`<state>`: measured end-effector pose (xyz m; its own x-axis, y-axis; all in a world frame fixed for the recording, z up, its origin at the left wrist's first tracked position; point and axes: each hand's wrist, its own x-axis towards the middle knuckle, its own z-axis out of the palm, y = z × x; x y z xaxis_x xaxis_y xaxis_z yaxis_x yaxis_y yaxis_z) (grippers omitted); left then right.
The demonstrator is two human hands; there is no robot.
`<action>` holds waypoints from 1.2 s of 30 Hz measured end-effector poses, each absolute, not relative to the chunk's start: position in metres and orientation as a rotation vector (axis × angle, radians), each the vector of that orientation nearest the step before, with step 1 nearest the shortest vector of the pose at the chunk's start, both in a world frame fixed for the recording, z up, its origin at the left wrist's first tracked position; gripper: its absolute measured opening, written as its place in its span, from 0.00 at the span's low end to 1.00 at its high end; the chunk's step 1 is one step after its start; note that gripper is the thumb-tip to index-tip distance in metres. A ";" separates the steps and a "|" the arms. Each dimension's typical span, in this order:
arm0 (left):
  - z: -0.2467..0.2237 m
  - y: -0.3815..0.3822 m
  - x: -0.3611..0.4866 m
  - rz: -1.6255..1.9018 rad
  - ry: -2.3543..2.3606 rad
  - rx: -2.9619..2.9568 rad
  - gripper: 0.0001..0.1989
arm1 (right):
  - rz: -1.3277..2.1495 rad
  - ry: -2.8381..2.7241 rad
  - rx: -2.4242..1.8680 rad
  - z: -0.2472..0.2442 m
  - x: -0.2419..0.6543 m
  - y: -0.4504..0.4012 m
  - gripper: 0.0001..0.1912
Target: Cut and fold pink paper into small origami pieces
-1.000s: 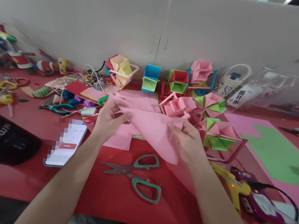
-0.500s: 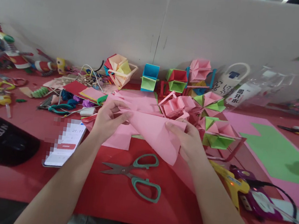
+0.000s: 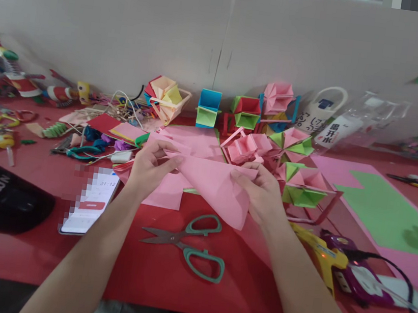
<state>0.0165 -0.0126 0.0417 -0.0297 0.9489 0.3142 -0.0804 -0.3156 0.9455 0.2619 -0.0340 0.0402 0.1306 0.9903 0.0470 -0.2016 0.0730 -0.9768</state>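
A sheet of pink paper (image 3: 215, 183), folded over on the slant, is stretched between my two hands above the table. My left hand (image 3: 153, 169) pinches its left corner, thumb on top. At the right end my right hand (image 3: 260, 191) grips the paper between thumb and fingers; its lower edge curls toward me. Below lies a pair of scissors (image 3: 182, 240) with green handles, blades apart and pointing left. More pink paper (image 3: 165, 194) lies on the red table under and behind my hands.
Folded paper models (image 3: 245, 112) line the back by the wall. A phone (image 3: 90, 205) and a black object (image 3: 0, 193) lie left. On the right are a yellow glue gun (image 3: 321, 253), a purple power strip (image 3: 364, 279) with a cable, and a green sheet (image 3: 390, 211).
Almost nothing has moved. Both hands keep the same hold on the pink paper, and the view has shifted very slightly.
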 end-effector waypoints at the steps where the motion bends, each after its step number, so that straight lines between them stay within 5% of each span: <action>1: 0.042 -0.012 0.016 1.498 0.986 1.363 0.16 | 1.161 -1.001 -1.072 0.040 0.262 -0.034 0.19; 36: 0.043 -0.016 0.016 1.528 1.059 1.423 0.14 | 1.099 -1.098 -1.081 0.045 0.262 -0.039 0.14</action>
<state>0.0161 -0.0165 0.0431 -0.0699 0.9346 0.3487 -0.0016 -0.3496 0.9369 0.2623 -0.0394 0.0449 0.1134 0.9870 0.1136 -0.1145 0.1265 -0.9853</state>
